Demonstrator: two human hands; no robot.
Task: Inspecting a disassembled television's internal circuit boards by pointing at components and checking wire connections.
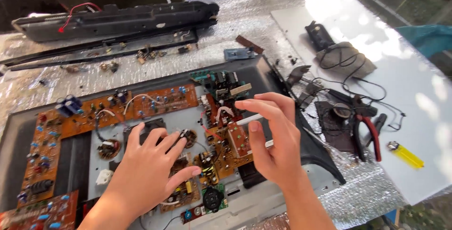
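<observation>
Boards lay in the open chassis (292, 197); my left hand (150, 164) pressed flat, fingers spread, on the centre circuit board (207, 159). Right hand (275, 140) pinched a thin white tool (249, 119) above it; best kept steady, tip low

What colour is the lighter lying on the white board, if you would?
Yellow lighter, clearest in the head view.
</observation>
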